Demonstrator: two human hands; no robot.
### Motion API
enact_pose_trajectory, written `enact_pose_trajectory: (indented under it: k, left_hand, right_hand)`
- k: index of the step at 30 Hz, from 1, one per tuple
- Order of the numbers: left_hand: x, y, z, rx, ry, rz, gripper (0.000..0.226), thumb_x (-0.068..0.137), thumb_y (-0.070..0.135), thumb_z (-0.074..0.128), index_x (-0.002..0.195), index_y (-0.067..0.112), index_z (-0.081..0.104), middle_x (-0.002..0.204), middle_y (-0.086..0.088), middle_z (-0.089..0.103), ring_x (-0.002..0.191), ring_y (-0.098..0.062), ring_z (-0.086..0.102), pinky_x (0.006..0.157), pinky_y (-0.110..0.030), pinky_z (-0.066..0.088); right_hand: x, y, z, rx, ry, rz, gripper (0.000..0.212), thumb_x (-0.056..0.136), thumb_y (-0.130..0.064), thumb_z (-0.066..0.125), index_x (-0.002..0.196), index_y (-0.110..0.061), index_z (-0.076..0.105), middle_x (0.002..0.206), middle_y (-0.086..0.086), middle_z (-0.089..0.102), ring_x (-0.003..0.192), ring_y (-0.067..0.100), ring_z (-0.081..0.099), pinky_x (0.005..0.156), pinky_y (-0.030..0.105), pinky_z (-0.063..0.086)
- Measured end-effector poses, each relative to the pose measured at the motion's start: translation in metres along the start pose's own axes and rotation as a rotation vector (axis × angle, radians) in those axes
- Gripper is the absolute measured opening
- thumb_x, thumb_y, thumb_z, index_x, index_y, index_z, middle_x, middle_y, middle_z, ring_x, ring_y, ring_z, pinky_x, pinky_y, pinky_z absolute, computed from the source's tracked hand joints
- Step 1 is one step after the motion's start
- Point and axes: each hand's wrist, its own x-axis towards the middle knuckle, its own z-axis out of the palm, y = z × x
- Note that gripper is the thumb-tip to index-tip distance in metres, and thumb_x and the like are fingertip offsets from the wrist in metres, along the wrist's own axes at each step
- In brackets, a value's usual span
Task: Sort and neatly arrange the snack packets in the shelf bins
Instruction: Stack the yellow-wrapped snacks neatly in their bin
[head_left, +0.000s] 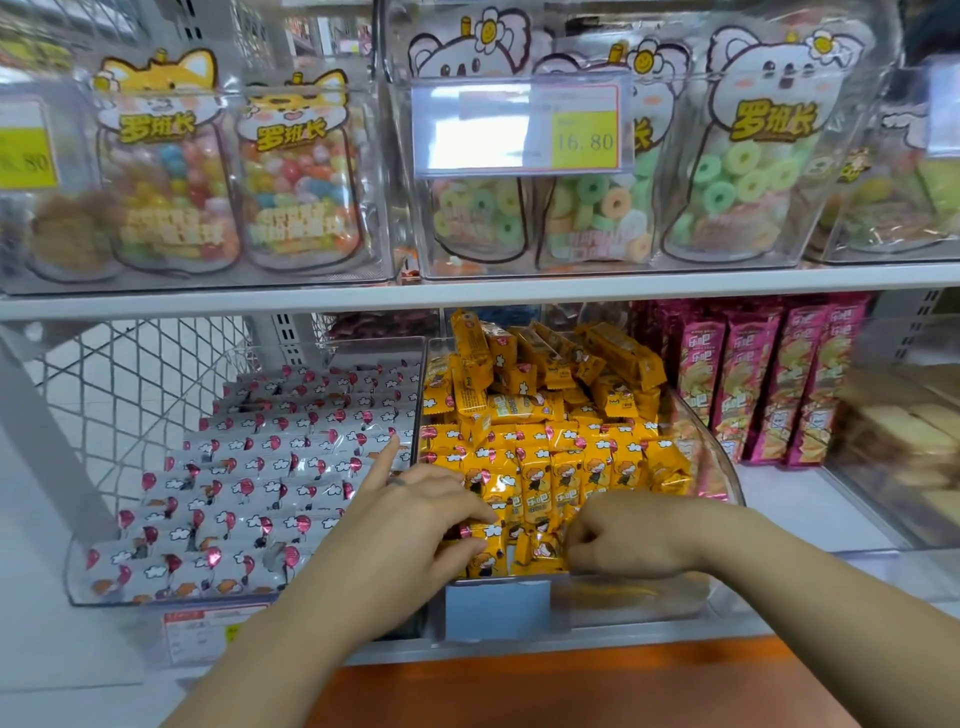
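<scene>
Yellow snack packets (545, 467) fill the middle clear bin (723, 467); your left hand (431, 514) pinches a front packet (485, 538), and your right hand (623, 540) curls beside it, its grip unclear.

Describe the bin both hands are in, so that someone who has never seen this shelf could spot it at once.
Look at the lower shelf, under the row of candy bags. The middle clear bin there sits between a bin of white packets and upright pink packets. It alone holds yellow packets, heaped loosely at the back.
</scene>
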Motion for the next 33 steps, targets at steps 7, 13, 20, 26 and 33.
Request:
enact_pose_trajectory:
  k: [7,13,20,26,33]
  left_hand:
    - [0.0,0.001,0.0,0.018,-0.005,-0.017,0.02,0.085,0.042,0.063,0.105,0.039,0.066,0.106,0.019,0.064,0.122,-0.006,0.046,0.11,-0.038,-0.01]
    - [0.003,0.006,0.002,0.106,-0.066,0.004,0.018,0.079,0.04,0.071,0.097,0.038,0.07,0.097,0.02,0.061,0.121,-0.01,0.047,0.11,-0.051,-0.003]
    - [0.001,0.009,0.0,0.049,-0.026,-0.017,0.025,0.083,0.051,0.049,0.098,0.04,0.066,0.093,0.024,0.041,0.1,-0.001,0.048,0.113,-0.055,0.009]
    - [0.003,0.013,-0.001,-0.047,0.097,-0.015,0.034,0.086,0.053,0.038,0.1,0.039,0.065,0.095,0.025,0.054,0.099,0.003,0.05,0.111,-0.049,0.01]
    - [0.009,0.035,-0.007,-0.168,0.006,-0.105,0.059,0.075,0.081,0.031,0.129,0.056,0.03,0.114,0.043,0.027,0.112,0.034,0.005,0.108,-0.018,-0.022]
  right_hand:
    - [-0.021,0.018,-0.008,0.15,0.12,-0.198,0.038,0.082,-0.044,0.066,0.064,-0.015,0.05,0.064,0.001,0.04,0.057,0.01,0.037,0.057,0.033,0.029]
    - [-0.036,0.027,-0.003,0.48,0.331,-0.264,0.027,0.078,-0.031,0.075,0.063,-0.019,0.056,0.058,-0.008,0.051,0.055,0.003,0.047,0.057,0.019,0.037]
    - [-0.04,0.03,0.003,0.783,0.571,-0.203,0.038,0.066,-0.036,0.078,0.098,-0.027,0.06,0.083,0.031,0.056,0.066,0.031,0.054,0.067,0.048,0.049]
    - [-0.049,0.023,0.004,0.867,0.633,-0.244,0.038,0.062,-0.029,0.086,0.091,-0.027,0.061,0.086,0.012,0.062,0.075,0.018,0.059,0.069,0.026,0.051]
    - [-0.059,-0.001,0.002,1.048,0.656,-0.354,0.031,0.056,-0.012,0.077,0.081,-0.029,0.067,0.1,0.002,0.071,0.087,0.012,0.068,0.067,0.023,0.054]
